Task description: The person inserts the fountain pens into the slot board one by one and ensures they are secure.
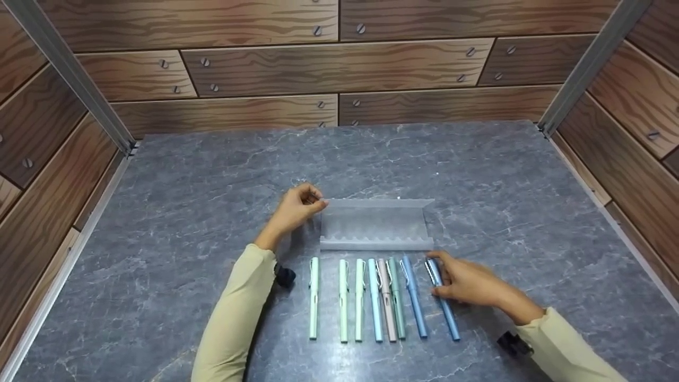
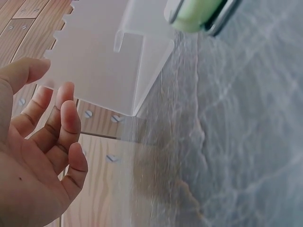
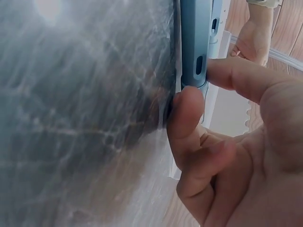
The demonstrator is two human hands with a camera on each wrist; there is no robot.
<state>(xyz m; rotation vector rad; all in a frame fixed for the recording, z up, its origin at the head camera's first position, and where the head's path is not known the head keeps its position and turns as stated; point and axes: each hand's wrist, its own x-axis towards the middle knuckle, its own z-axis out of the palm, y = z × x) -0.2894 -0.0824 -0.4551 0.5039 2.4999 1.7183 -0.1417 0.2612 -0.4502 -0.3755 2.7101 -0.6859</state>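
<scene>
A translucent plastic pen rack (image 1: 374, 223) with a notched front edge stands on the table. At its back left corner my left hand (image 1: 298, 208) pinches the edge between thumb and index finger; the other fingers are loosely bent, as the left wrist view (image 2: 45, 137) shows. My right hand (image 1: 469, 278) pinches the capped end of the rightmost blue pen (image 1: 448, 313), which lies slanted in front of the rack. In the right wrist view, thumb and fingers touch this blue pen (image 3: 194, 42) from both sides near its slotted barrel.
To the left of the held pen lie several capped pens with clips: pale green (image 1: 314, 302), light blue (image 1: 375, 302), greyish brown (image 1: 387, 302), dark green (image 1: 397, 302) and blue (image 1: 415, 300). Wood-patterned panels (image 1: 339, 66) surround the grey marbled table (image 1: 212, 170).
</scene>
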